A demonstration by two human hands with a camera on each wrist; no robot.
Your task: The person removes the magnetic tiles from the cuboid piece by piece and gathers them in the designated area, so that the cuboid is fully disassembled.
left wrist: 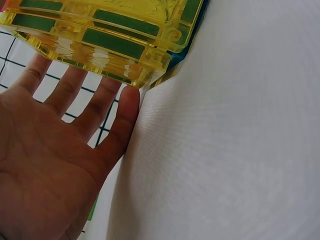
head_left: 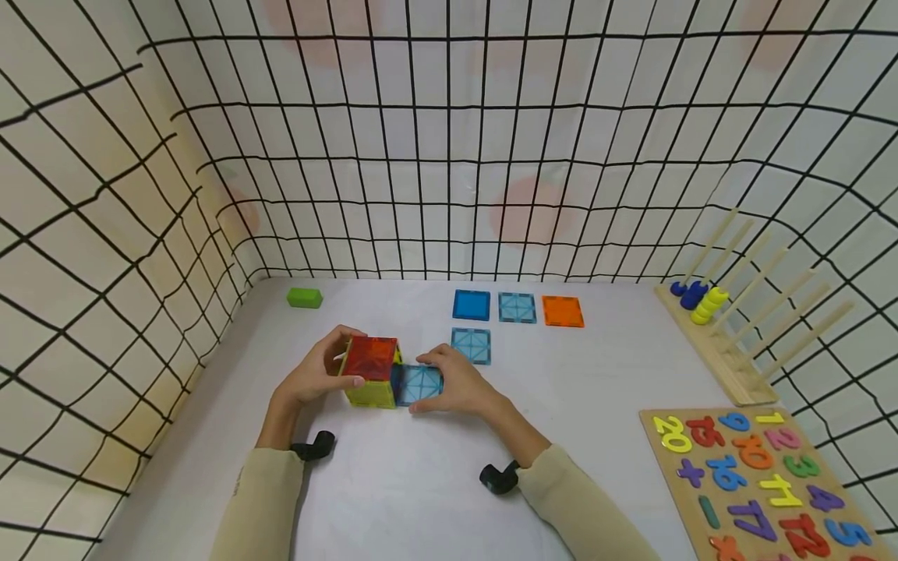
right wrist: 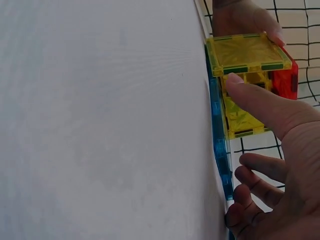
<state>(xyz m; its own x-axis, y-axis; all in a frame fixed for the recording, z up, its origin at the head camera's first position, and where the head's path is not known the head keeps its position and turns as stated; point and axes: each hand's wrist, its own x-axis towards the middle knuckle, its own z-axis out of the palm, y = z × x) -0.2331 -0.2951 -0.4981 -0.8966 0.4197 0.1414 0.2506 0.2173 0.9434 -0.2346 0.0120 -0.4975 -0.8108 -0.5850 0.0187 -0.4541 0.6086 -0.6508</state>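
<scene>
Left grip (head_left: 313,375) | cube (head_left: 372,360) within | right grip (head_left: 461,386) | light-blue tile (head_left: 422,385) within

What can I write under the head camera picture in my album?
Left hand holds a red-topped box while right hand grips a light blue tile beside it.

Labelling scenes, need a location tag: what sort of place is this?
Probably a children's play or learning station, on a white surface. Signs: translucent coloured tiles, a number board and a wooden peg rack. Can't tell whether home, classroom or studio.
</scene>
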